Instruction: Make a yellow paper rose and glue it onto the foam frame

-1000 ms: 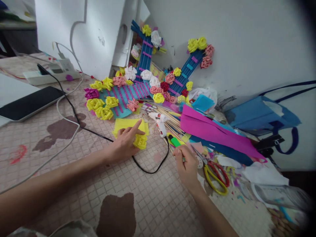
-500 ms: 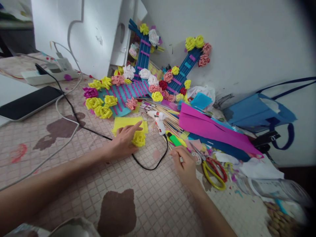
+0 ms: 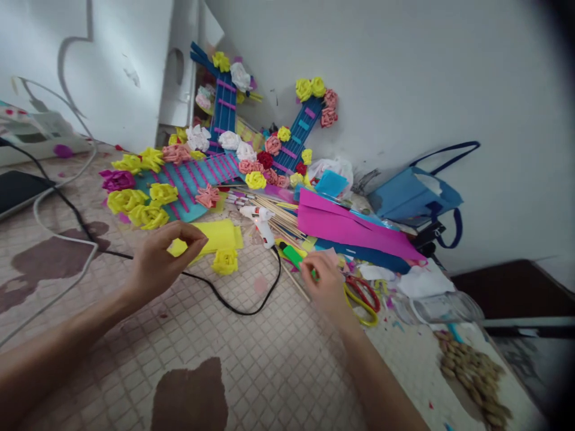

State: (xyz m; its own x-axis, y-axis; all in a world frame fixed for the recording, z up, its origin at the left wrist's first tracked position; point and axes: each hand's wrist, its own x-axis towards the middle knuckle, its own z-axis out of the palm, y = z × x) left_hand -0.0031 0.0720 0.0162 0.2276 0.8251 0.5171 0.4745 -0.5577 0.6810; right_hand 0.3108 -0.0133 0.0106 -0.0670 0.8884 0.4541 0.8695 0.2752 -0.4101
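My left hand (image 3: pixel 167 258) is raised left of a yellow paper rose (image 3: pixel 225 261), apart from it, thumb and fingers pinched together. Anything between those fingertips is too small to make out. Behind the rose lies yellow crepe paper (image 3: pixel 214 234), partly covered by that hand. My right hand (image 3: pixel 326 286) is closed with curled fingers beside a green marker (image 3: pixel 291 254); whatever it may hold is hidden. A thin wooden stick (image 3: pixel 294 280) runs near its fingers. Between the hands, farther back, a white glue gun (image 3: pixel 262 228) lies on the table with its black cord (image 3: pixel 238 312) looping forward.
Flower-covered blue cardboard pieces (image 3: pixel 186 179) stand at the back. Wooden skewers (image 3: pixel 285 215), magenta paper (image 3: pixel 350 227) and scissors (image 3: pixel 363 302) are to the right. A blue bag (image 3: pixel 408 194), clear jar (image 3: pixel 442 306) and peanuts (image 3: pixel 471 371) are farther right. A white cable (image 3: pixel 67 239) crosses the left.
My left hand has come off the yellow rose and drawn left, its fingers now pinched. My right hand stays closed near the marker. The view has turned to the right.
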